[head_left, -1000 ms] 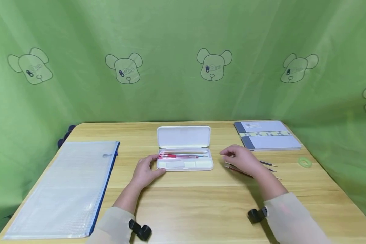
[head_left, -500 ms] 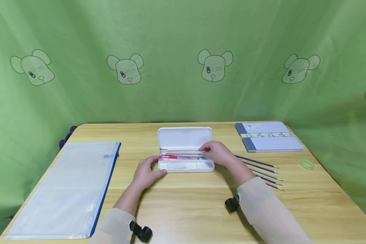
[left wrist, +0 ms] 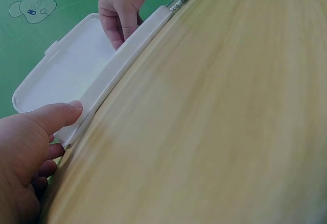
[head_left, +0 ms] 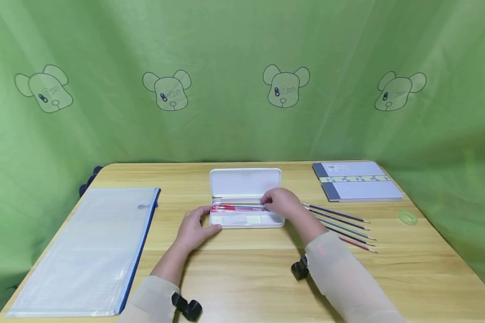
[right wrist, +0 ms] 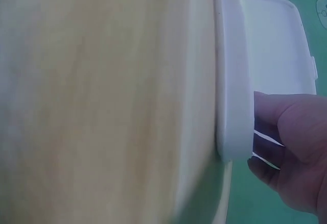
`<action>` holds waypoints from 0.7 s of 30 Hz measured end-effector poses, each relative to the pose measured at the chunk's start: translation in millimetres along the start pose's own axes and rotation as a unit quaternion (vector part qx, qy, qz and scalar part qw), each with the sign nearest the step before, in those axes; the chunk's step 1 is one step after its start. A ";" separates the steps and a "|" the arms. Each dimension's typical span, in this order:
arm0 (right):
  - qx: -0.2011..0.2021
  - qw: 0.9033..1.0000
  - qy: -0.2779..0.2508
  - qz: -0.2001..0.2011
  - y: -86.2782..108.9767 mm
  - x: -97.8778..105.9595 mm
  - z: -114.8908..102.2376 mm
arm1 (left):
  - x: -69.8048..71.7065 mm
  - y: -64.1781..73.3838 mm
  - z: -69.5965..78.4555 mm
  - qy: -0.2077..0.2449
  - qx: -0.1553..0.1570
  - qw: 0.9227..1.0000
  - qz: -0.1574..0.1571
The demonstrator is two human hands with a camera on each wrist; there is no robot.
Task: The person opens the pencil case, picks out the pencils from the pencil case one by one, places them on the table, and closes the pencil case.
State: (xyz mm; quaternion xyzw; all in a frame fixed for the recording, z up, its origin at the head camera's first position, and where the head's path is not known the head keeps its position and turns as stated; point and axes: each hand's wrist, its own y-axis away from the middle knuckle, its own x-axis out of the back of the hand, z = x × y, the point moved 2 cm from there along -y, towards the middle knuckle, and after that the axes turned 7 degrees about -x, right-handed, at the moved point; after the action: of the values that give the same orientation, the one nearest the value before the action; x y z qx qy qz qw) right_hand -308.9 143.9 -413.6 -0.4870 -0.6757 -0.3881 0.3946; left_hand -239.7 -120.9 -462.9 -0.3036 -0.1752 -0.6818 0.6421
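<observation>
A white pencil case [head_left: 247,220] lies open on the wooden table, its lid [head_left: 245,182] raised at the back. Inside are a red pen [head_left: 236,208] and at least one slim pencil [head_left: 238,203]. My left hand [head_left: 192,229] grips the case's left end, its thumb on the front edge, as the left wrist view also shows. My right hand [head_left: 283,202] reaches into the case from the right, fingers pointing down at the pencil ends. Its fingertips are hidden behind the case wall [right wrist: 236,81] in the right wrist view, so whether they pinch a pencil is unclear.
Several pencils [head_left: 339,220] lie fanned out right of the case. Behind them is a grey-white notebook [head_left: 357,184], with a pale green ring [head_left: 407,217] near the right edge. A translucent zip folder [head_left: 86,251] with a blue edge covers the left side.
My right hand has moved left from the pencils on the table into the case, uncovering more of those pencils. My left hand has stayed on the case's left end.
</observation>
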 end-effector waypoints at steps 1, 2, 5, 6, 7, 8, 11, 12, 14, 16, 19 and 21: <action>-0.002 1.000 0.006 0.001 0.8 -0.3 -0.8 | 0.0 0.0 0.0 0.000 -0.001 1.000 0.000; -0.005 1.000 0.010 0.003 1.7 -0.5 -1.6 | -0.1 0.0 0.1 0.000 -0.001 1.000 0.001; -0.007 1.000 0.018 0.007 2.2 -2.0 -2.4 | -0.5 0.0 0.5 -0.002 -0.004 1.000 0.003; -0.008 1.000 0.015 0.006 2.0 -2.8 -2.2 | -0.7 0.0 0.5 -0.002 -0.005 1.000 0.003; -0.008 1.000 0.012 0.006 1.6 -3.3 -2.1 | -0.6 -0.1 0.5 -0.003 -0.006 1.000 0.003; -0.008 1.000 0.005 0.005 1.1 -3.8 -1.8 | -0.5 -0.1 0.4 -0.003 -0.006 1.000 0.003; -0.006 1.000 -0.012 -0.003 -0.3 -5.3 -0.7 | -0.5 0.0 0.2 -0.003 -0.005 1.000 0.002; -0.005 1.000 -0.018 -0.008 -0.7 -5.6 -0.4 | -0.4 0.0 0.1 -0.001 -0.004 1.000 0.002; -0.003 1.000 -0.024 -0.014 -1.2 -6.1 0.2 | -0.4 0.2 0.0 0.000 -0.002 1.000 0.001; 0.000 0.999 -0.027 -0.018 -1.4 -6.3 0.7 | -0.5 0.1 -0.1 0.001 -0.001 1.000 0.000; 0.003 0.999 -0.039 -0.021 -1.5 -6.4 1.5 | -0.4 -0.3 -0.1 -0.001 -0.002 1.000 0.000; 0.001 0.998 -0.052 -0.023 -1.3 -5.7 1.9 | -0.2 -0.6 0.1 -0.002 -0.003 1.000 0.000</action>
State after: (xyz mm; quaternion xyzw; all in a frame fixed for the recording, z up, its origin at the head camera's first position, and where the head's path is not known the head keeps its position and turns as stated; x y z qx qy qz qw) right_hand -309.2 143.3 -419.7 -0.4908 -0.7067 -0.3704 0.3499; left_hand -240.3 -120.7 -462.9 -0.3065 -0.1746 -0.6816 0.6411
